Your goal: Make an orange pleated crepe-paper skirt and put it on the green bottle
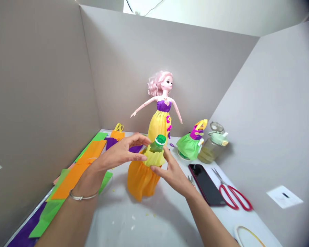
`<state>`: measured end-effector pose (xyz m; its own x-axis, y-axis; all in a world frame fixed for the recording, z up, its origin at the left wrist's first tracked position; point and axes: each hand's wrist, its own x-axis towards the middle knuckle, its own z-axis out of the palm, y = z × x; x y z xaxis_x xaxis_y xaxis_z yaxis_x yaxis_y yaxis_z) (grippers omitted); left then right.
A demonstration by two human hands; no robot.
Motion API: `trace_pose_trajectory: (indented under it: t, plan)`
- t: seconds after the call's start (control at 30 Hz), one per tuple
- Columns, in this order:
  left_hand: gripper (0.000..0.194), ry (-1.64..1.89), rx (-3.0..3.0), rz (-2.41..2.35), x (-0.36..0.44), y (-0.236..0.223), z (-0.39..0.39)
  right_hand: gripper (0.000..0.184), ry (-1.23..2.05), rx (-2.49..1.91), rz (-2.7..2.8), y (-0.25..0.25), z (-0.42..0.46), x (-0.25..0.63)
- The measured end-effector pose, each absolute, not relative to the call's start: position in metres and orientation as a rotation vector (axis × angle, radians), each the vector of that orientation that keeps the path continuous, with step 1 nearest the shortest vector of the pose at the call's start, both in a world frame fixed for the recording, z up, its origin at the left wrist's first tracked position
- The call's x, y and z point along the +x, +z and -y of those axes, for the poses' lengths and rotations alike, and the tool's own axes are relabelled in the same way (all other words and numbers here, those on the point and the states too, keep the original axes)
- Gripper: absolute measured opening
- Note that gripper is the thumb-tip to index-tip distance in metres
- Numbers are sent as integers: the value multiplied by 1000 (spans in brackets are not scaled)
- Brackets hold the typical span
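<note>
Between my hands, a green plastic bottle [157,143] stands on the table, tilted slightly right. A pale yellow cloth top [155,159] wraps its shoulder above a gathered orange skirt [143,180]. My left hand [127,149] curves around the bottle's left side, fingertips by the neck and thumb at the yellow cloth's edge. From the right, my right hand [173,169] grips the bottle, its thumb across the front of the yellow cloth. Behind it stands a pink-haired doll [163,106] in a purple and yellow dress.
Orange [78,176], green and purple cloth pieces lie left. At the back right are a small green-skirted dress form [190,145] and a lidded jar [209,149]. A phone [206,185] and red-handled scissors [233,193] lie right. Grey panels [41,85] enclose the table.
</note>
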<state>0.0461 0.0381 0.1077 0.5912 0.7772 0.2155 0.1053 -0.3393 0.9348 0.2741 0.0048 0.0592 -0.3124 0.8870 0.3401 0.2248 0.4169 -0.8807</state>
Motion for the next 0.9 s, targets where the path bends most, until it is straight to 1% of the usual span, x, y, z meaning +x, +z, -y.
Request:
trace_pose_trajectory:
  t: [0.1,0.23,0.43,0.57,0.73,0.9]
  plan:
    - [35,778,1880,-741,43,111,-37,66,936,-963,1814,63,-2,273]
    - [24,760,1878,-701,40,112,-36,62,899,-1009,1833,67,1,276]
    - [9,796,1758,-627,41,107,-38,69,937,-1007,1895,69,2,276]
    - [8,829,1767,-612,43,108,-37,74,934,-1015,1920,68,1,279]
    - [7,829,1812,-648,45,111,-33,72,923,-997,1943,70,2,285]
    - [5,862,1856,-703,50,112,-31,69,995,-959,1973,78,4,289]
